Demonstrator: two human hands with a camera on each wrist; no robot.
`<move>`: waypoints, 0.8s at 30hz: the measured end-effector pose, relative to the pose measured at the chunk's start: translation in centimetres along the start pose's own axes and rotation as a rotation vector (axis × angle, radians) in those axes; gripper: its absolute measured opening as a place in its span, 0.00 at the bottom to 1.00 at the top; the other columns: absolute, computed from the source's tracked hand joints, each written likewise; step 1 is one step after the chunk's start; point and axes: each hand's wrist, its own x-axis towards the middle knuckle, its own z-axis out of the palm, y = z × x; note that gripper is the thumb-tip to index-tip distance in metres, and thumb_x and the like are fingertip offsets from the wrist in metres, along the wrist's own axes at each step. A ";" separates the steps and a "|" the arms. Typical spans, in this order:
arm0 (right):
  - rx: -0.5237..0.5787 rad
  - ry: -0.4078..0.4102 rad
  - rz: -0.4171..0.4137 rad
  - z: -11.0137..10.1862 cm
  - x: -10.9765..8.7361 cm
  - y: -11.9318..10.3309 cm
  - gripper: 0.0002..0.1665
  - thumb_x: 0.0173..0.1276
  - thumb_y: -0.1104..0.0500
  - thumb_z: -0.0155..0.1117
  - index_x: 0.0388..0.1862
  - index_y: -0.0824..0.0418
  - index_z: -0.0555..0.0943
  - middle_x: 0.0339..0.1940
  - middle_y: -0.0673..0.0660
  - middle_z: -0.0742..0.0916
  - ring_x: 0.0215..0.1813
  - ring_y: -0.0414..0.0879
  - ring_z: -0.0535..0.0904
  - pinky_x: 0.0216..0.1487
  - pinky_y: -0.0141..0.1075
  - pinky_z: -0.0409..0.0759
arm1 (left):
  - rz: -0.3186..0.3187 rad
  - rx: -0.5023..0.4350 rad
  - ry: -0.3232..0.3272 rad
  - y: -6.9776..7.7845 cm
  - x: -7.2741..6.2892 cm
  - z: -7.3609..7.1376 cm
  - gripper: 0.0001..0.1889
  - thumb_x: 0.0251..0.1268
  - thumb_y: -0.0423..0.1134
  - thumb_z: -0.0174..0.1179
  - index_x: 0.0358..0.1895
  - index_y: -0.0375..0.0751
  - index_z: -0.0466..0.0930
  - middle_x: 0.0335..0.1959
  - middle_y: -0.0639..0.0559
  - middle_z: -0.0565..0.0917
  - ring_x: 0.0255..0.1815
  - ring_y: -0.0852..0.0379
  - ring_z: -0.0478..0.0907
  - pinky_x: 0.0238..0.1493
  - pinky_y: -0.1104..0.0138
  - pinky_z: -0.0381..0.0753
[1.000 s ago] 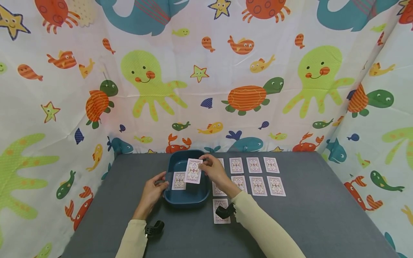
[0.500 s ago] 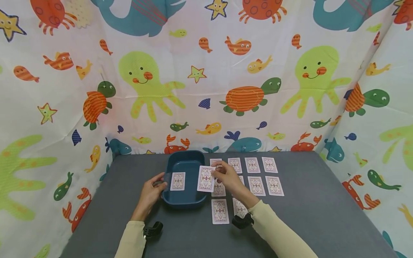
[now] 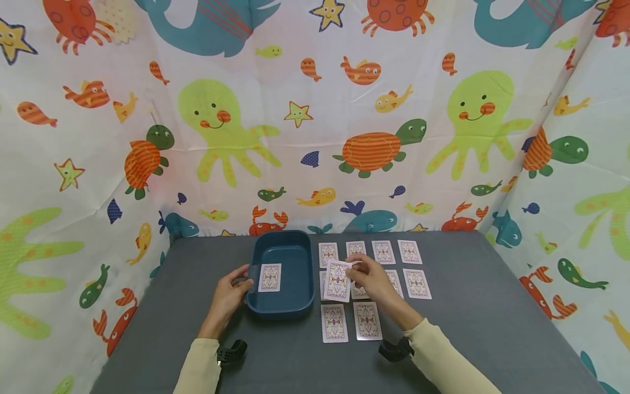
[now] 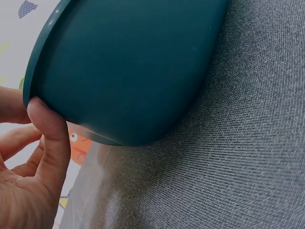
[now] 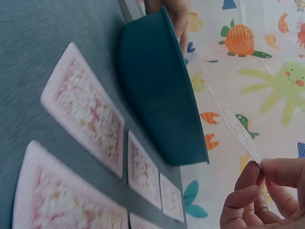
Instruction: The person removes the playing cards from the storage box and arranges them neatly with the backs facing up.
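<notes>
In the head view, my right hand pinches a playing card by its right edge. The patterned back of the card faces up, and it overlaps the middle row of laid-out cards. The right wrist view shows the same card nearly edge-on, raised over the table between thumb and fingertips. My left hand grips the left rim of a dark blue plastic tray, thumb on the outer wall in the left wrist view. One face-down card lies inside the tray.
Right of the tray, several playing cards lie face down in rows on the grey table. Two cards form the front row, one of them a card below my right hand. A sea-animal print curtain closes off the back and sides.
My right hand has carried its card out from over the tray, rightward above the laid-out cards. My left hand stays at the tray's rim, and one card still lies inside.
</notes>
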 end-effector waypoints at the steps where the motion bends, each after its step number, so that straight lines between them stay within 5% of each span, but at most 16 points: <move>1: -0.008 0.002 0.000 -0.3 -0.2 0.1 0.17 0.70 0.62 0.61 0.57 0.61 0.76 0.36 0.56 0.80 0.37 0.49 0.76 0.37 0.37 0.76 | 0.002 -0.001 0.001 0.0 0.0 0.0 0.26 0.67 0.33 0.58 0.69 0.44 0.70 0.57 0.43 0.71 0.42 0.55 0.77 0.27 0.67 0.76; 24: -0.117 0.062 0.009 -5.9 -3.4 2.5 0.18 0.68 0.65 0.63 0.56 0.65 0.78 0.33 0.59 0.83 0.29 0.43 0.76 0.31 0.34 0.75 | 0.014 0.006 0.001 0.0 0.0 0.0 0.26 0.67 0.32 0.59 0.69 0.43 0.71 0.57 0.39 0.72 0.38 0.55 0.77 0.26 0.68 0.75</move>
